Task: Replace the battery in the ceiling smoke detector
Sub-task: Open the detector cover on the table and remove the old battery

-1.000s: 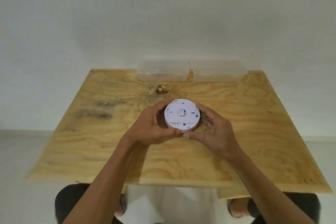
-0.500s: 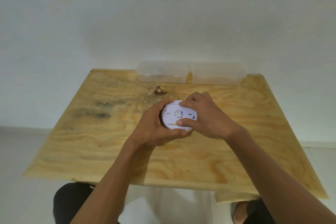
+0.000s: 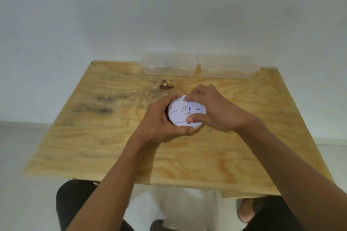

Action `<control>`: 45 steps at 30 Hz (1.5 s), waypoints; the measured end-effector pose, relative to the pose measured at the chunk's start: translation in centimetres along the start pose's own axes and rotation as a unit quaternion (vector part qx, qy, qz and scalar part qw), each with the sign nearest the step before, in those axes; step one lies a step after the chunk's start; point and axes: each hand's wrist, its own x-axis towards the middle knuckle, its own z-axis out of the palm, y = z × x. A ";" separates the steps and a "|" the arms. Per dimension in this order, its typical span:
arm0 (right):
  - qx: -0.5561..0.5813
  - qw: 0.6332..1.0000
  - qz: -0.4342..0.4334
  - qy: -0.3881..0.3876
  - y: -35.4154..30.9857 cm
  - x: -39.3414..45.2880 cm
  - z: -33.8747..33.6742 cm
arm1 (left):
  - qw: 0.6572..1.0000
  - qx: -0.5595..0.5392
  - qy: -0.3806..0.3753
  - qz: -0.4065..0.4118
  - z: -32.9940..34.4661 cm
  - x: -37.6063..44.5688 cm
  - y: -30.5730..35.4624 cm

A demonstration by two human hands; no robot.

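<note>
Detector (image 3: 185, 113) sits mid-table (image 3: 116, 148), back face up, held between both hands just above or on the wood; which, I cannot tell.

Risks, as I judge them:
- Back plate looks like a twist-off. If the left hand (image 3: 159, 124) lets the body spin with the plate, nothing opens. Cause: smooth round rim, palm grip only.
- Too much thumb force on the thin plate could snap a catch. The small slots on the face look like locking tabs.
- If the plate frees suddenly, the detector may skid off the hands toward the two clear boxes (image 3: 169, 64) at the far edge.
- Battery not visible; its compartment is hidden, so prying in the wrong place is possible.

Pose:
- Left hand wraps the near-left rim, fingers curled round the body, thumb lying along the near edge. Wrist straight, forearm coming up from lower left.
- Right hand (image 3: 216, 110) comes over from the right, fingers curled on the far rim, thumb pressed flat on the plate's near side. It grips the detector too. Forearm runs in from lower right, wrist slightly cocked.
</note>
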 end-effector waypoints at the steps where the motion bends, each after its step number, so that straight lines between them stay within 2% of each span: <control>1: 0.001 1.000 -0.004 -0.007 0.1 0.1 -0.2 | 1.000 0.003 -0.003 0.002 -0.1 0.0 -0.1; 5: -0.011 0.999 -0.003 -0.039 -0.1 0.6 -0.9 | 1.000 -0.004 -0.005 -0.004 -0.1 -0.1 -0.1; 11: -0.044 0.998 -0.006 -0.037 -1.6 0.3 -1.5 | 1.000 -0.013 0.001 -0.002 -0.2 -0.2 -0.1; 17: -0.145 0.984 0.006 -0.104 -3.5 0.2 -3.2 | 1.000 -0.016 0.002 0.013 -0.1 -0.3 -0.4; 20: -0.192 0.975 0.008 -0.109 -4.1 0.2 -3.6 | 1.000 -0.009 0.005 0.018 -0.1 -0.3 -0.4; 22: -0.190 0.979 0.011 -0.073 -3.9 -0.1 -4.1 | 1.000 -0.010 0.004 0.019 -0.1 -0.3 -0.5; 25: -0.096 0.990 0.085 0.056 -2.1 -0.9 -4.5 | 1.000 0.009 0.001 0.026 0.0 -0.4 -0.5; 27: -0.039 0.978 0.139 0.153 -0.5 -1.4 -3.8 | 1.000 0.011 -0.002 0.020 0.0 -0.3 -0.5; 29: -0.002 0.961 0.193 0.200 0.9 -1.6 -2.0 | 1.000 0.016 -0.001 0.021 0.1 -0.3 -0.7; 32: 0.032 0.946 0.232 0.226 2.7 -2.1 1.3 | 0.999 0.024 0.004 0.028 0.2 -0.4 -0.8; 36: 0.022 0.938 0.215 0.272 4.0 -2.8 4.3 | 0.999 0.033 0.010 0.027 0.3 -0.5 -0.7; 45: 0.001 0.930 0.236 0.283 4.3 -2.3 5.0 | 0.999 0.042 0.017 0.024 0.2 -0.5 -0.7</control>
